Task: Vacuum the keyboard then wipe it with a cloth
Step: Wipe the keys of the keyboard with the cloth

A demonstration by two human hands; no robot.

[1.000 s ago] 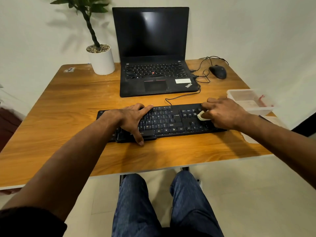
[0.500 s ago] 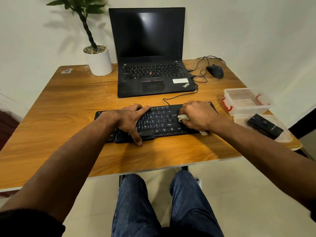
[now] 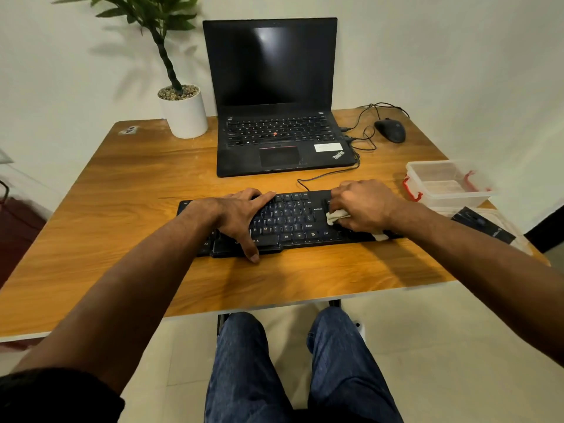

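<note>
The black keyboard (image 3: 293,221) is lying flat near the front edge of the wooden table (image 3: 128,215), roughly central, its cable running back toward the laptop. The right hand (image 3: 363,206) is resting on the keyboard's right end, fingers curled around a small pale cloth (image 3: 337,215) and pressing it onto the keys; a second scrap of the cloth is showing under the heel of that hand at the keyboard's near edge. The left hand (image 3: 241,215) is lying spread over the left half of the keyboard, fingers extended and flat on the keys, thumb reaching down past the space bar to the near edge, gripping nothing.

Behind the keyboard, an open black laptop (image 3: 274,117) is standing with its screen dark. To its right, a black mouse (image 3: 390,130) is sitting among looped cables at the far right corner. To the laptop's left, a white pot (image 3: 184,114) topped with pebbles is holding a green plant (image 3: 152,13). On the right edge of the table, a clear plastic box (image 3: 445,184) with red clasps is sitting, and nearer, a flat black device (image 3: 482,224) is lying on what looks like a clear lid.

The table top is showing an orange-brown grain with a pale edge. The walls behind are plain white; the floor is pale tile. The person's legs (image 3: 293,367) in blue jeans are showing under the table.
</note>
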